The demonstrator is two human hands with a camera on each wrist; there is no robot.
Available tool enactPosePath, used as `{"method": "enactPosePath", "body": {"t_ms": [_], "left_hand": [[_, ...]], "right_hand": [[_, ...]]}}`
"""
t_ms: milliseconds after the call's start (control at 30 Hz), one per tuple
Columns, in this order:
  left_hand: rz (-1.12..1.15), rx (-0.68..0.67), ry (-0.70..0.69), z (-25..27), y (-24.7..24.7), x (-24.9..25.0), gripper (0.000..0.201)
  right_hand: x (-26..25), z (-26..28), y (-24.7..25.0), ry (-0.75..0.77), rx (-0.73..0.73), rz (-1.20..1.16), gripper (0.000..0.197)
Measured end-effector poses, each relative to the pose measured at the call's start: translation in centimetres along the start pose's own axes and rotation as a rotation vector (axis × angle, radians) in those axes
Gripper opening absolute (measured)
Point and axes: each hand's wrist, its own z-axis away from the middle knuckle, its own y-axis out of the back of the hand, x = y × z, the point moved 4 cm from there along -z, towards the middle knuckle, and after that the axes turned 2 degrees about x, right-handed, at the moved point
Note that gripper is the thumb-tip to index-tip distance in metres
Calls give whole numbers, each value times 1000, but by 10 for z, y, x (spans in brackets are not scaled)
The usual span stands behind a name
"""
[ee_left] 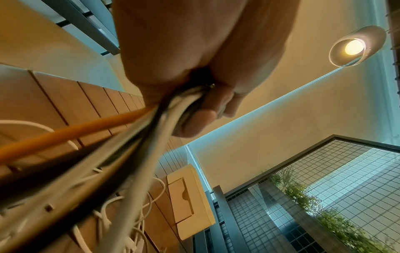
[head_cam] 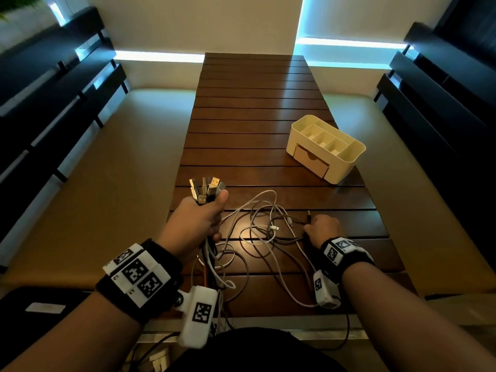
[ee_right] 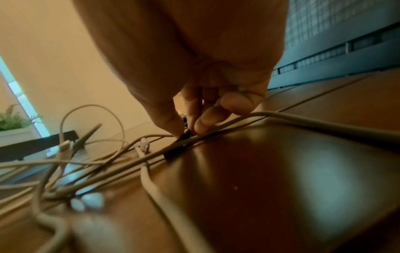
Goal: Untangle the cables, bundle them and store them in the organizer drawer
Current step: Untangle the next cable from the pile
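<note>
My left hand (head_cam: 206, 213) is raised over the table's near left and grips a bunch of cables (head_cam: 212, 253), with their USB plugs (head_cam: 206, 189) sticking up out of the fist. In the left wrist view the fingers (ee_left: 201, 119) wrap white, black and orange cables (ee_left: 134, 147). The loose ends lie tangled on the wooden table (head_cam: 263, 226). My right hand (head_cam: 308, 229) rests on the table at the tangle's right edge. Its thumb and fingers pinch a dark cable (ee_right: 184, 137) at its black end. The cream organizer (head_cam: 324, 147) stands further back right, its drawer (head_cam: 311, 161) closed.
The slatted table (head_cam: 249, 108) runs away from me, bare beyond the organizer. Dark benches (head_cam: 53, 103) flank both sides. Some cables hang over the near table edge (head_cam: 346, 334). A potted plant (ee_right: 13, 123) stands off to one side.
</note>
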Motion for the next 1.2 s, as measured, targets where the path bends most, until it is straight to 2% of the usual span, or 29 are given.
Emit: {"method": "enactPosePath", "body": {"t_ms": [167, 333, 400, 500, 600, 767, 833, 1100, 1200], "left_hand": [[-25, 27, -18, 2, 0, 4, 24], [-1, -3, -64, 2, -7, 7, 21], [3, -29, -104, 2, -15, 12, 20], [27, -50, -163, 3, -27, 19, 19], [38, -66, -221, 2, -35, 24, 20], [-16, -102, -306, 4, -43, 26, 40], [4, -120, -317, 5, -44, 25, 41], [52, -98, -389, 11, -41, 31, 16], [32, -99, -431, 13, -41, 37, 18]], "right_hand": [[5, 2, 19, -56, 104, -383, 9], [-32, 37, 55, 106, 169, -842, 5], [-51, 56, 71, 216, 191, -930, 7], [-78, 85, 91, 393, 213, -991, 9], [-96, 109, 100, 526, 156, -985, 8], [-115, 141, 102, 740, 98, -948, 7], [-118, 145, 100, 757, 79, -975, 3], [-120, 144, 97, 924, 67, -973, 11], [-120, 139, 87, 812, -52, -1031, 15]]}}
